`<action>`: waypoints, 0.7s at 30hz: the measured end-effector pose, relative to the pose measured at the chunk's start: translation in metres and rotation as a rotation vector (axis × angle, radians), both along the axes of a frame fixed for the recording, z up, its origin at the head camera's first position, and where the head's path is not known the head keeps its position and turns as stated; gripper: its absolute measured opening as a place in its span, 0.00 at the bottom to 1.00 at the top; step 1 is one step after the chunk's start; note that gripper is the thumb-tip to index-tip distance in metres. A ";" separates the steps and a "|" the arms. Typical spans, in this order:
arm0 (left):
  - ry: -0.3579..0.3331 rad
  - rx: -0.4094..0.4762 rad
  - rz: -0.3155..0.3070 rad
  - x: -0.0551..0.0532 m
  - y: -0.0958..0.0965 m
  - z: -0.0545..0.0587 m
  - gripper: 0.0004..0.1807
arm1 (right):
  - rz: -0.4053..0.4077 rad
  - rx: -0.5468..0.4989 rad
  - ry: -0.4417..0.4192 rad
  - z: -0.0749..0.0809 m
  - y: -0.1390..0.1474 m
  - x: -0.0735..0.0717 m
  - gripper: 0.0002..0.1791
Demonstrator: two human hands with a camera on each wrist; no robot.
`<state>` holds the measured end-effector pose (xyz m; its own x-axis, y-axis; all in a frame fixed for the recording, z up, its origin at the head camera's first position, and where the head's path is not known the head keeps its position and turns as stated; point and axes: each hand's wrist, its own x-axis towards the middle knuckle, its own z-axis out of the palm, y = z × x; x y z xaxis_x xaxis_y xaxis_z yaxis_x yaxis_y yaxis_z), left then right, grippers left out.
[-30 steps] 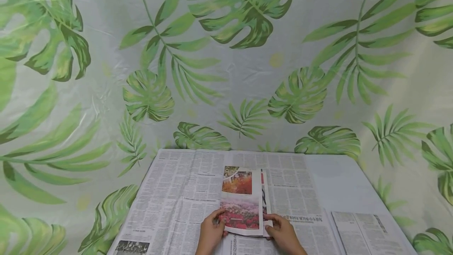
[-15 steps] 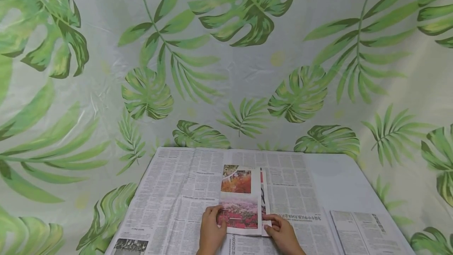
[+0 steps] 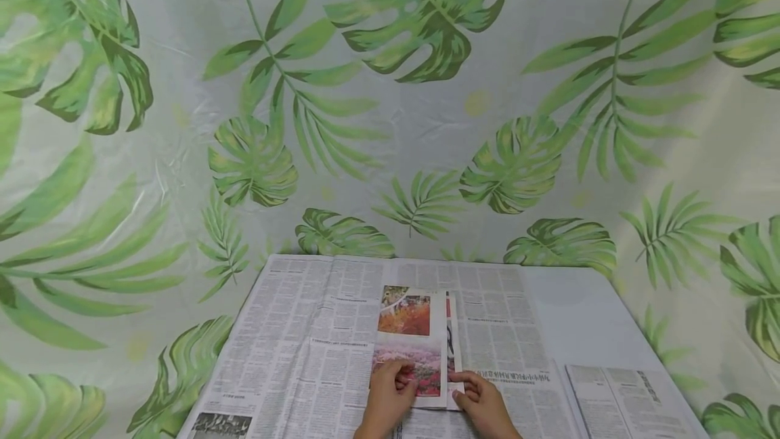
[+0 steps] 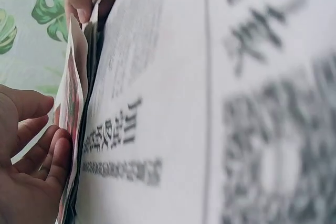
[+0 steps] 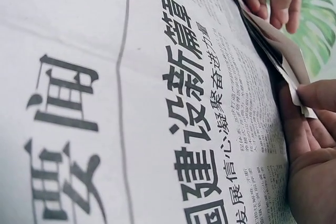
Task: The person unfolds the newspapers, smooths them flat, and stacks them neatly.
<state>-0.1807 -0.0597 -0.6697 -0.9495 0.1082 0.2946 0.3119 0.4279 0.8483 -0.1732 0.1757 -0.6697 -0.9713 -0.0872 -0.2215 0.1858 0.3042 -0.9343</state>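
The folded paper (image 3: 409, 344) is lying on the spread newspaper (image 3: 341, 337), its long sides running away from the person. Its upper face is showing an orange-toned picture (image 3: 405, 317) toward its far end and a pink-and-red flower picture (image 3: 414, 352) toward its near end, while a second layer is sticking out along its right side as a narrow strip (image 3: 456, 341). The left hand (image 3: 390, 395) is reaching over the near part of the folded paper, its fingers bending loosely and resting against the pictured face; its grip is staying slack rather than closing round an edge. The right hand (image 3: 483, 402) is pinching the near right corner of the folded paper, the thumb pressing from above and the other fingers lying beneath, as the right wrist view is showing. In that view the layers at the edge of the folded paper are standing slightly apart. Well to the right of the folded paper, a folded newspaper (image 3: 627, 398) is lying on a pale board (image 3: 567, 310). Well to its left and nearer the person, a black-and-white photograph (image 3: 221, 425) is showing on the spread newspaper. Beyond the folded paper, a leaf-patterned backdrop (image 3: 420, 127) is hanging.
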 end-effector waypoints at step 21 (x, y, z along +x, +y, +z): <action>-0.088 -0.039 -0.124 -0.002 0.034 -0.001 0.15 | -0.005 -0.117 0.024 0.000 -0.003 0.000 0.24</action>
<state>-0.1829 -0.0256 -0.6703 -0.9501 0.2358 0.2044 0.2898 0.4240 0.8580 -0.1728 0.1732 -0.6694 -0.9767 -0.1062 -0.1866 0.1640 0.1920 -0.9676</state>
